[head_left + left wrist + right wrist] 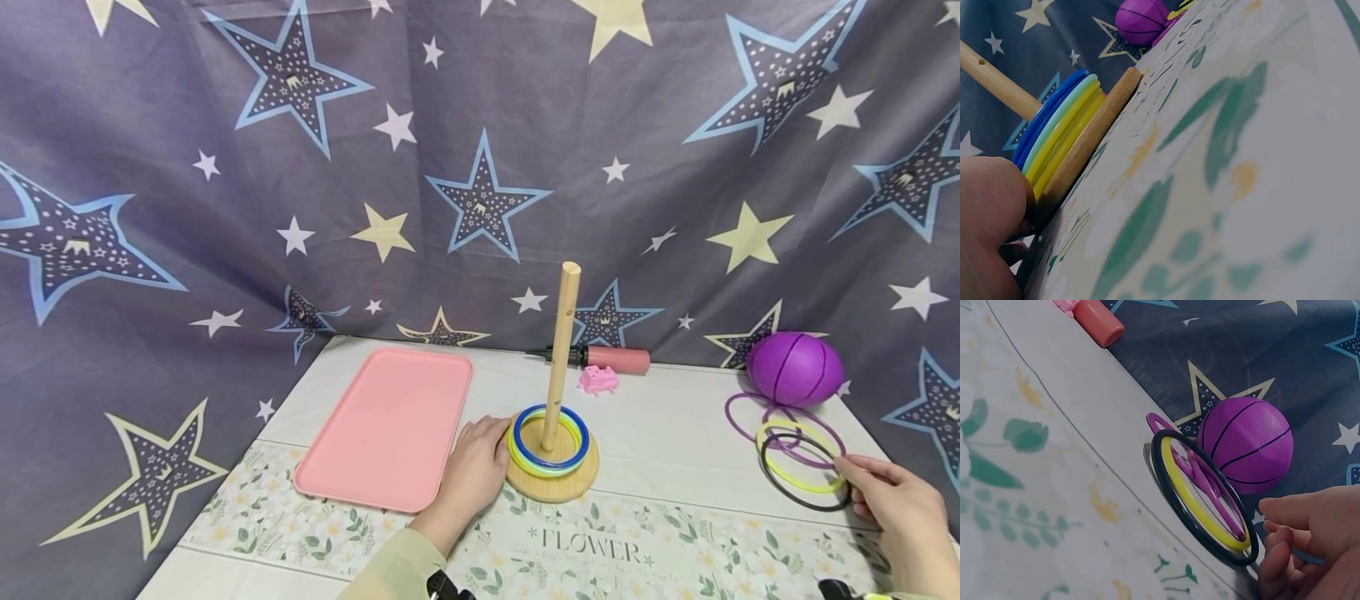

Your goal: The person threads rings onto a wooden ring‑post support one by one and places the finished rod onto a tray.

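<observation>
Presently, from my remote post, I find the left hand (472, 467) holding the left edge of the round wooden base (551, 493), its thumb against the rim in the left wrist view. The wooden peg (561, 358) stands upright on this base, with a stack of rings seated around its foot: blue ring (587, 442) uppermost, pale green ring (1055, 115) beneath, then yellow bands (1063, 140) nearest the wood. I record the right hand (903, 496) at the right end of the surface (663, 433), fingers bent at the rims of a black ring (810, 507) and a yellow ring (825, 488); I cannot tell whether it pinches either one. The black ring overlaps the yellow ring, and purple rings (729, 421) lie partly under both. Just behind them I note a purple ball (797, 369) with dark seam lines. Beside the left hand lies a pink tray (386, 429). Behind the peg I log a pump (618, 360) with a coral barrel and, in front of it, a small pink figure (598, 380). A star-printed cloth (352, 167) hangs at the rear.
</observation>
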A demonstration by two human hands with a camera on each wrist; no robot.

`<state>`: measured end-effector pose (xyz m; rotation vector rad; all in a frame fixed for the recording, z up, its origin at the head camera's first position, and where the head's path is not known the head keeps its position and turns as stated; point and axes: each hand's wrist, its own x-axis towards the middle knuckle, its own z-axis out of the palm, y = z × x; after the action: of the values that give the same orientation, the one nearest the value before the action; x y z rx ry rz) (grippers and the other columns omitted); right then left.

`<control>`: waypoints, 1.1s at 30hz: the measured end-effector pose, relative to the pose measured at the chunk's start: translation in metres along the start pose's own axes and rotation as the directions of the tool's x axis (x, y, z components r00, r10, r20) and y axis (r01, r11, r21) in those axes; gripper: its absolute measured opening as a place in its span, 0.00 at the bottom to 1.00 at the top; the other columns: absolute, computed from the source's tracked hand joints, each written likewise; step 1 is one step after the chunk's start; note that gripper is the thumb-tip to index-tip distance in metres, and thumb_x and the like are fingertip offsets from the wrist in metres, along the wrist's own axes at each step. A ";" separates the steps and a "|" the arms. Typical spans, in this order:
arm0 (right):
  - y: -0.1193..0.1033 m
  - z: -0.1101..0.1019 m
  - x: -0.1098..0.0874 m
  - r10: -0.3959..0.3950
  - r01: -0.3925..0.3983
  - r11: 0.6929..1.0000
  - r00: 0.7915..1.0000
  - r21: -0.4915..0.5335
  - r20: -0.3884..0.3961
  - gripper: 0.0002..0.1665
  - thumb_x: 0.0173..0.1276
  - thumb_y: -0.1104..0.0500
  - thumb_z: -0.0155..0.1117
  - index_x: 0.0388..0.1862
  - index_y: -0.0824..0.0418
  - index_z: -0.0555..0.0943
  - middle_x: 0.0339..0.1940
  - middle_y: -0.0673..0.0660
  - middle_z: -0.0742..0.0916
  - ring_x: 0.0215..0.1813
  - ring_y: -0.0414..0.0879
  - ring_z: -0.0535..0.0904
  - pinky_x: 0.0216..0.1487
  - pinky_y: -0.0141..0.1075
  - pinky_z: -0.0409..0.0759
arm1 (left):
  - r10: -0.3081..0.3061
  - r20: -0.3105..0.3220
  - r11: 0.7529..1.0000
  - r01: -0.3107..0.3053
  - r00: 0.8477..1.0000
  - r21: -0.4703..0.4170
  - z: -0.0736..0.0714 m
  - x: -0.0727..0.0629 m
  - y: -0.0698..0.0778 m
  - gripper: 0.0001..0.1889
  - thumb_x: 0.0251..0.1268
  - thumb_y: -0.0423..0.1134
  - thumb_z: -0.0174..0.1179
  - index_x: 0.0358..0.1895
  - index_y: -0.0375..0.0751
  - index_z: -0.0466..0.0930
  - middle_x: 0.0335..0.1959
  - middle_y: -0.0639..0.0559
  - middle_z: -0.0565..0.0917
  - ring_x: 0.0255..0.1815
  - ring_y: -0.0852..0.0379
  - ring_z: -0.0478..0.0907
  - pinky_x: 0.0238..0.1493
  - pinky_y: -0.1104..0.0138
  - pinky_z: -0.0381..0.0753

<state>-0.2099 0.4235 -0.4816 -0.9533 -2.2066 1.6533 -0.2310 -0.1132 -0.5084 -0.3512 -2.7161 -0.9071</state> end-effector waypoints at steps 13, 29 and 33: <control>0.008 0.003 0.000 0.014 -0.016 0.993 1.000 -0.118 -0.017 0.26 0.81 0.56 0.67 0.66 0.75 0.77 0.22 0.43 0.81 0.23 0.41 0.77 0.21 0.34 0.81 | 0.007 0.000 1.000 -0.007 1.000 -0.002 0.000 0.001 0.001 0.21 0.84 0.32 0.57 0.73 0.33 0.81 0.69 0.39 0.84 0.80 0.36 0.72 0.87 0.41 0.59; 0.008 0.008 -0.006 -0.078 0.064 0.957 0.996 -0.282 -0.039 0.30 0.82 0.55 0.64 0.69 0.79 0.76 0.21 0.48 0.81 0.19 0.41 0.79 0.18 0.34 0.81 | 0.005 -0.005 1.000 -0.005 1.000 0.006 0.000 -0.001 0.000 0.21 0.84 0.32 0.57 0.73 0.34 0.81 0.69 0.40 0.84 0.80 0.37 0.72 0.87 0.41 0.59; 0.010 0.008 -0.004 -0.110 0.080 0.924 0.992 -0.375 -0.060 0.30 0.81 0.53 0.64 0.66 0.78 0.78 0.22 0.51 0.83 0.18 0.43 0.80 0.21 0.35 0.76 | 0.002 -0.002 1.000 -0.002 1.000 0.007 0.001 0.000 0.000 0.21 0.84 0.32 0.57 0.73 0.34 0.81 0.70 0.40 0.84 0.80 0.37 0.72 0.87 0.42 0.59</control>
<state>-0.2076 0.4165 -0.4925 -0.9584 -2.5178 1.1524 -0.2308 -0.1129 -0.5089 -0.3516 -2.7160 -0.8966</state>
